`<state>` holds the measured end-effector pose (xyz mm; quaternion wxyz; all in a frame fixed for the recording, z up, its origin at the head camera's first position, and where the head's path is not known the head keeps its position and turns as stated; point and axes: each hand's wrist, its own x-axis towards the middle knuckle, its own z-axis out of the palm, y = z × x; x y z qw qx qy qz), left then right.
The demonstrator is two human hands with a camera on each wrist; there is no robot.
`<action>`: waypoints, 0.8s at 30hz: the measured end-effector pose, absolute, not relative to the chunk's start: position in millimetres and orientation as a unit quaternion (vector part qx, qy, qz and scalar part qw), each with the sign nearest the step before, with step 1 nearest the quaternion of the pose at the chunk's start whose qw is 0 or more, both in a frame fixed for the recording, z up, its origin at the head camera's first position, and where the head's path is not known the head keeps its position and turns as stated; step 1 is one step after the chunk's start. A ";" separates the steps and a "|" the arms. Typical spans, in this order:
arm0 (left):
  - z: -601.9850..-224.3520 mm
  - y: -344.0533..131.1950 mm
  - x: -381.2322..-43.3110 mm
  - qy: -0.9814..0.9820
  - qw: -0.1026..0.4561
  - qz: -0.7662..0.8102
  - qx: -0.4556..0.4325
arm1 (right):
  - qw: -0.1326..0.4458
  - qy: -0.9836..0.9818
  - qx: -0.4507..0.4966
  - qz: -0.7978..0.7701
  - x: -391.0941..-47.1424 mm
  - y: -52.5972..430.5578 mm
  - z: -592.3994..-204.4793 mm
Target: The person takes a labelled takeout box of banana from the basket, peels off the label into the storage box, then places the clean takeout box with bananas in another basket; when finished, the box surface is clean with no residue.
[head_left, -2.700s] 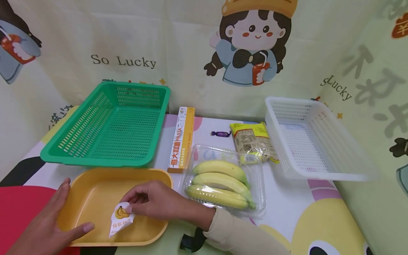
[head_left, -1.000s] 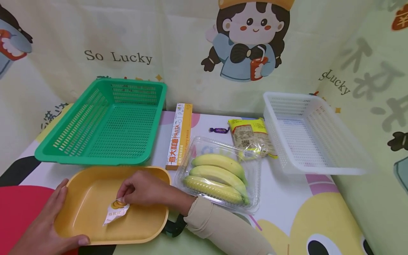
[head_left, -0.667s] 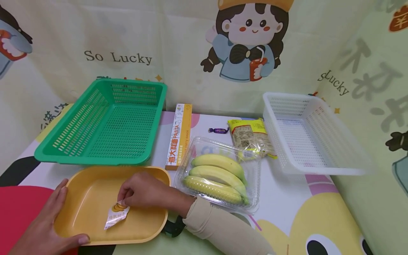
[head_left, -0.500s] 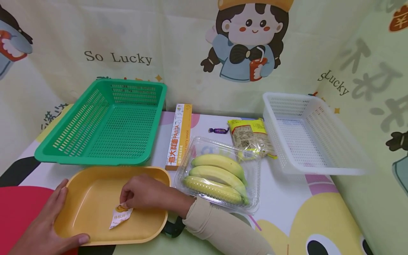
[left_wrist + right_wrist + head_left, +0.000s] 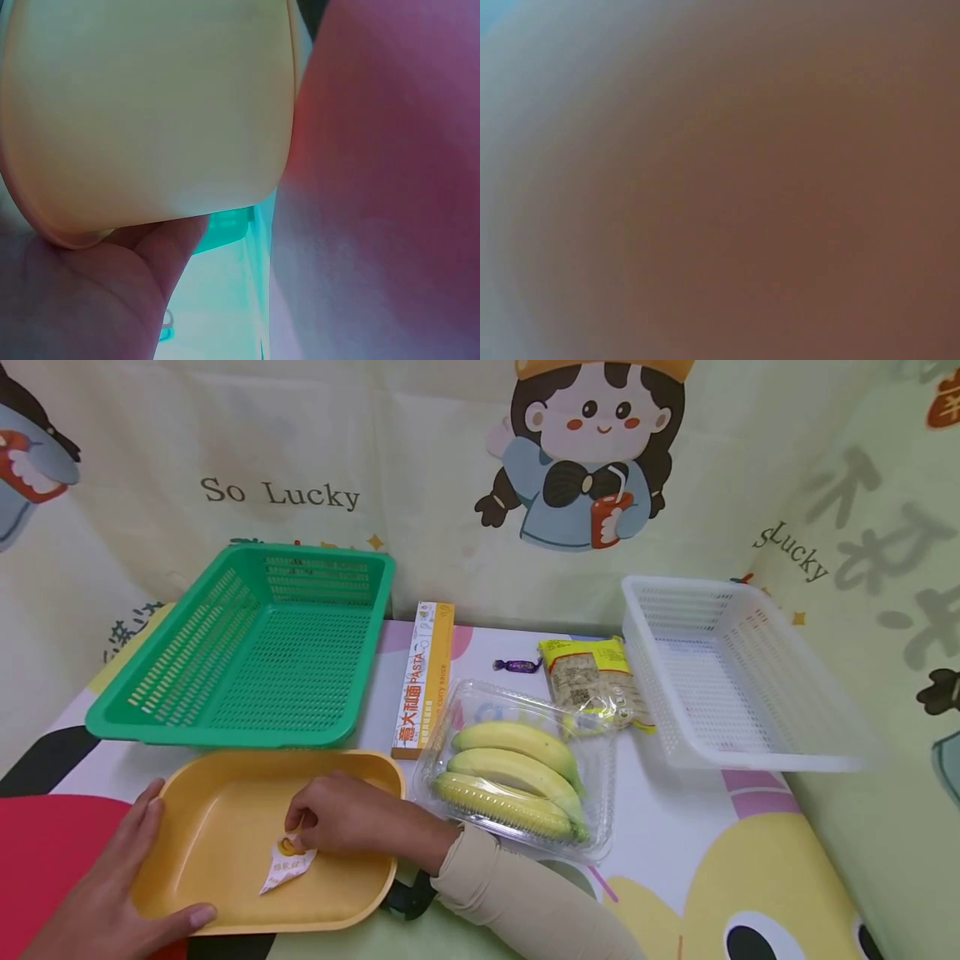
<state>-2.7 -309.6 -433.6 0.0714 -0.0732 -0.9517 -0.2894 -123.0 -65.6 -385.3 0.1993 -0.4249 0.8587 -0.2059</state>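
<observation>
In the head view my right hand (image 5: 348,817) pinches a small white packet with a banana picture (image 5: 287,864) between thumb and index finger. The packet overlaps the inside of the yellow plastic basin (image 5: 217,827), and its pointed lower end hangs toward the basin floor. My left hand (image 5: 112,877) holds the basin at its left end, thumb at the near rim and fingers along the left side. The left wrist view shows that basin wall (image 5: 150,112) against my palm. Only a brown blur fills the right wrist view.
Behind the basin stands a green basket (image 5: 300,668). To its right lie a pasta box (image 5: 425,681), a clear clamshell with bananas (image 5: 517,768), a purple-wrapped candy (image 5: 517,666) and a yellow-topped bag (image 5: 596,681). A white basket (image 5: 720,685) stands at the right.
Since the oldest frame, my right hand has shifted slightly left and lower with the packet; over the last second it has drifted a little right. My left hand stays at the basin.
</observation>
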 end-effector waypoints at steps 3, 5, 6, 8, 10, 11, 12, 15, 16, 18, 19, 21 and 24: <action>-432.6 -309.7 -3.7 -0.954 0.063 -0.287 -0.066 | 0.187 0.863 -0.417 -0.214 -123.3 -65.0 -384.1; -432.1 -310.6 -4.0 -0.954 0.057 -0.288 -0.062 | 0.175 0.865 -0.413 -0.226 -123.4 -64.6 -383.6; -431.5 -310.8 -4.1 -0.954 0.055 -0.289 -0.061 | 0.168 0.865 -0.411 -0.234 -123.4 -64.3 -383.1; -430.6 -310.8 -4.2 -0.953 0.054 -0.293 -0.061 | 0.155 0.864 -0.408 -0.250 -123.4 -63.5 -382.6; -430.2 -310.5 -4.2 -0.950 0.058 -0.298 -0.067 | 0.147 0.860 -0.404 -0.273 -123.7 -62.4 -382.0; -430.2 -310.2 -4.3 -0.949 0.060 -0.301 -0.070 | 0.141 0.857 -0.405 -0.284 -124.0 -61.7 -381.9; -430.1 -310.1 -4.2 -0.949 0.061 -0.300 -0.071 | 0.136 0.853 -0.408 -0.296 -124.1 -60.9 -381.4; -430.2 -309.7 -4.4 -0.949 0.058 -0.301 -0.069 | 0.124 0.837 -0.422 -0.327 -123.7 -57.0 -379.1; -430.3 -309.8 -4.5 -0.949 0.056 -0.302 -0.069 | 0.120 0.831 -0.428 -0.333 -123.3 -55.2 -377.4; -430.5 -310.3 -4.8 -0.950 0.049 -0.302 -0.066 | 0.121 0.821 -0.438 -0.345 -121.4 -51.5 -372.5; -430.8 -310.3 -5.0 -0.949 0.046 -0.304 -0.065 | 0.124 0.818 -0.440 -0.350 -120.3 -49.2 -369.5; -431.4 -310.6 -5.2 -0.949 0.042 -0.306 -0.063 | 0.128 0.812 -0.443 -0.359 -117.8 -44.0 -362.3; -431.8 -310.6 -5.5 -0.949 0.039 -0.306 -0.058 | 0.125 0.804 -0.452 -0.365 -114.0 -35.4 -350.7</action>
